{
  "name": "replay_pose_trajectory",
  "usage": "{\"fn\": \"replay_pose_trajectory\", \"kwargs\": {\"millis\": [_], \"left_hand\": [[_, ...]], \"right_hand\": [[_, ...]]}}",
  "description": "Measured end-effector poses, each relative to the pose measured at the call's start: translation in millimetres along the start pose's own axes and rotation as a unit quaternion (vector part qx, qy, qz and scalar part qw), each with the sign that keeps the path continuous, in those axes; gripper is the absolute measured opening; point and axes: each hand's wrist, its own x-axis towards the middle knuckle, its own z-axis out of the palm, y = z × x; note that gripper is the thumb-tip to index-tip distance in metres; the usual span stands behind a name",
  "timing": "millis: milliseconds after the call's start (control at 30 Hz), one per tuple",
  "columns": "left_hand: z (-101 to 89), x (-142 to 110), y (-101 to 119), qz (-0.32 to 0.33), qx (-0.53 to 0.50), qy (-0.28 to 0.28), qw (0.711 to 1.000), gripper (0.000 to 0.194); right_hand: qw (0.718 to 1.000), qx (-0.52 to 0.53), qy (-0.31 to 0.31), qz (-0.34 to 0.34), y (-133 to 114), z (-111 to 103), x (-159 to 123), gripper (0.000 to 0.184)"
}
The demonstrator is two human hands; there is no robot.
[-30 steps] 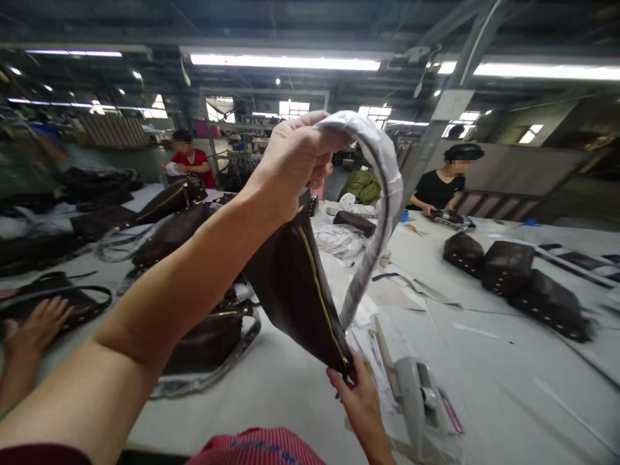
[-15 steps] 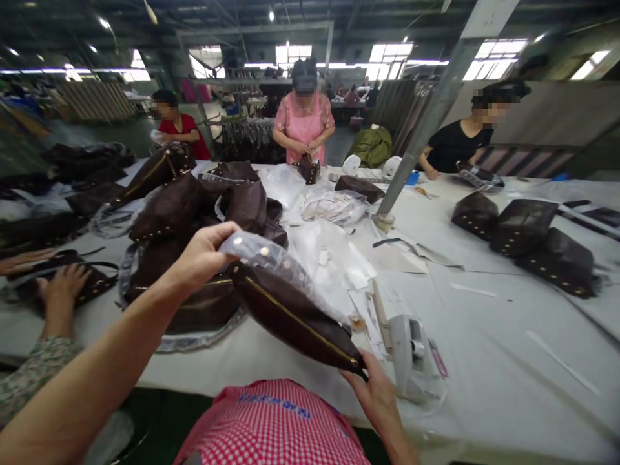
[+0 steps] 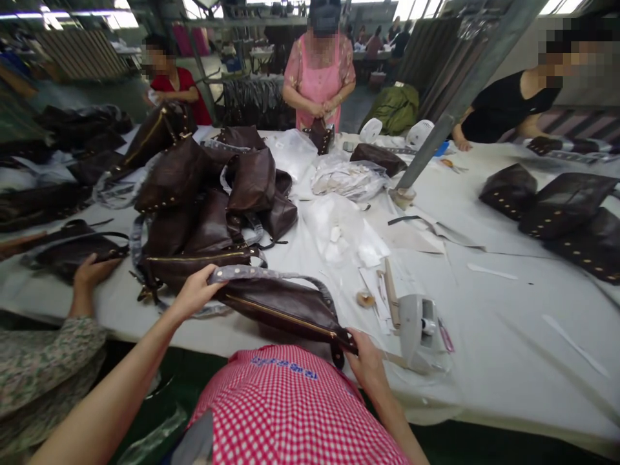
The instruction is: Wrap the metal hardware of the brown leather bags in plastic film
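A dark brown leather handbag (image 3: pixel 281 305) with a gold zipper along its top lies on its side at the table's front edge, just above my checked apron. My left hand (image 3: pixel 198 289) is closed on the bag's left end, where the studded strap (image 3: pixel 261 272) in clear plastic wrap begins. The strap runs along the bag's far side to its right end. Around the right corner, by the zipper's end, my right hand (image 3: pixel 363 352) is closed; some of its fingers are hidden. Another zippered brown bag (image 3: pixel 169 266) lies just beyond my left hand.
Brown bags (image 3: pixel 174 171) are heaped at the left. A tape dispenser (image 3: pixel 419 332) stands right of my right hand, with plastic bags (image 3: pixel 334 226) behind it. A metal post (image 3: pixel 450 123) rises from the table. A co-worker's hand (image 3: pixel 92 271) touches a bag at left; other people work across the table.
The bag has come down from a raised, hanging position to the table's front edge. My left hand has lowered with the strap; my right hand stays at the zipper's end. The view has tilted down.
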Motion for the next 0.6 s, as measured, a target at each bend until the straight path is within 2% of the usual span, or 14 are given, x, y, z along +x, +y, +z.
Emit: {"fn": "replay_pose_trajectory", "kwargs": {"millis": [133, 233, 300, 400, 600], "left_hand": [[2.3, 12.6, 6.6, 0.006, 0.025, 0.010, 1.000, 0.040], [3.6, 20.2, 10.7, 0.015, 0.048, -0.004, 0.999, 0.041], [4.0, 24.8, 13.7, 0.019, 0.072, -0.032, 0.997, 0.039], [4.9, 32.1, 18.8, 0.032, 0.121, -0.075, 0.989, 0.036], [5.9, 46.0, 30.0, 0.049, 0.132, -0.090, 0.986, 0.042]], "right_hand": [[0.999, 0.005, 0.027, 0.034, -9.9, -7.5, -2.5, 0.042], [0.994, 0.080, 0.011, 0.076, -22.8, -15.8, -7.2, 0.047], [0.981, 0.162, -0.008, 0.111, -31.2, -20.2, -12.0, 0.048], [0.952, 0.265, 0.010, 0.149, -37.9, -23.5, -20.1, 0.047], [0.923, 0.318, 0.035, 0.215, -39.7, -19.3, -33.4, 0.047]]}}
